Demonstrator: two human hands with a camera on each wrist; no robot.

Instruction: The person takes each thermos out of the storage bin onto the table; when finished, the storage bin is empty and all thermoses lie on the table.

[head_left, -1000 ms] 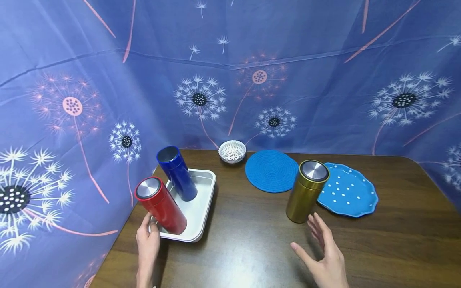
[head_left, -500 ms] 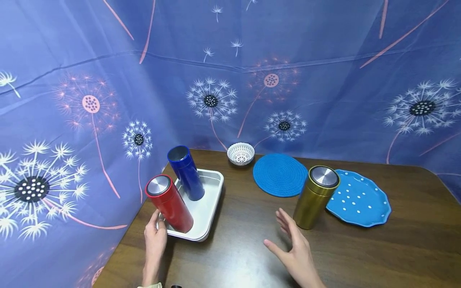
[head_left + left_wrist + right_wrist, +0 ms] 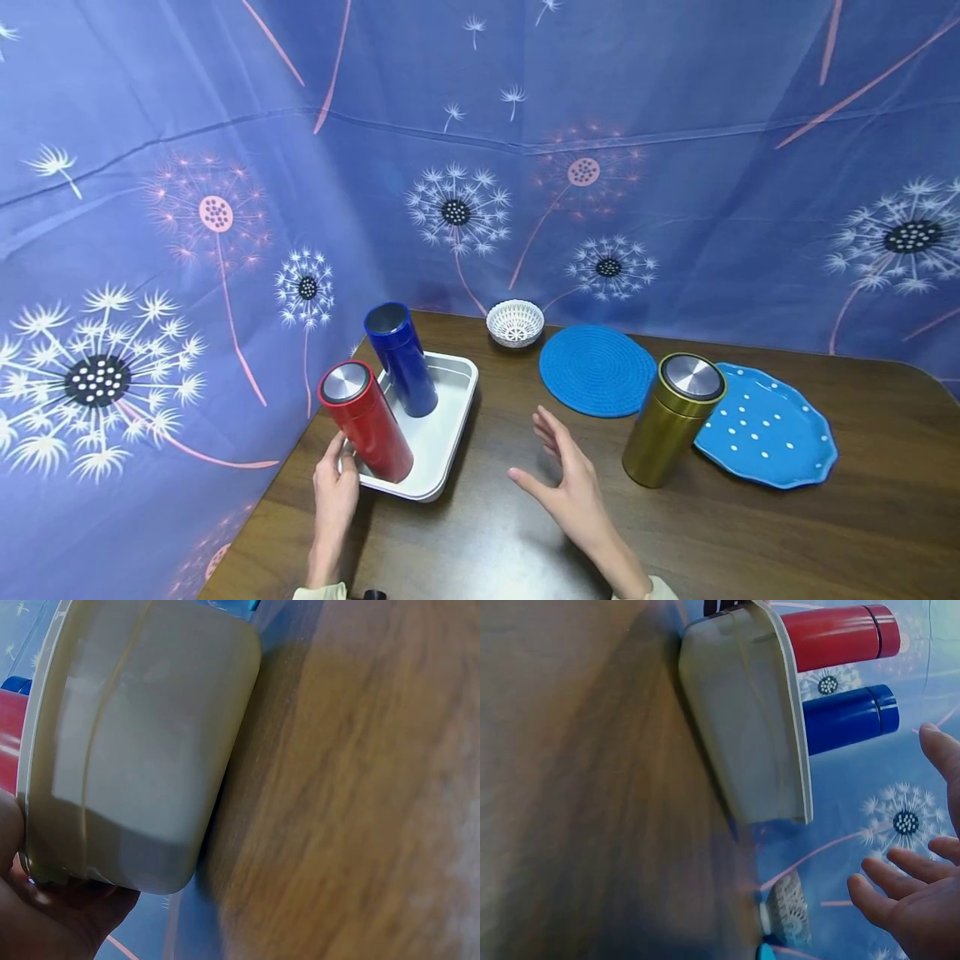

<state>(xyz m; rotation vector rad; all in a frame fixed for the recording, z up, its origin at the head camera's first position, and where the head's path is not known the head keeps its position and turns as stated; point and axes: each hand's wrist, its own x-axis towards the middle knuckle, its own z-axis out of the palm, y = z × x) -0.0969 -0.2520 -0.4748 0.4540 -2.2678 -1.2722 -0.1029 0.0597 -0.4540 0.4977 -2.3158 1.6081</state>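
Observation:
On the left, a deep white plastic tray (image 3: 453,392) holds a red thermos bottle (image 3: 381,442) and a blue thermos bottle (image 3: 409,372), both upright. My left hand (image 3: 335,492) grips the tray's near left corner, thumb at the rim beside the red bottle. From the left wrist view, the tray wall (image 3: 142,735) fills much of the frame, with fingers under its rim. My right hand (image 3: 572,492) hovers between the tray and a gold thermos bottle (image 3: 663,442), fingers spread and touching nothing. That gold bottle stands upright on the table.
A blue polka-dot plate (image 3: 772,429) lies right of the gold bottle, partly behind it. Toward the back sit a round blue woven placemat (image 3: 596,371) and a small white openwork bowl (image 3: 515,323). Dandelion-print cloth (image 3: 465,100) hangs behind the wooden table (image 3: 847,542).
My right hand has moved left, away from the gold bottle and toward the tray. My left hand keeps its hold on the tray corner. The head view has shifted slightly left.

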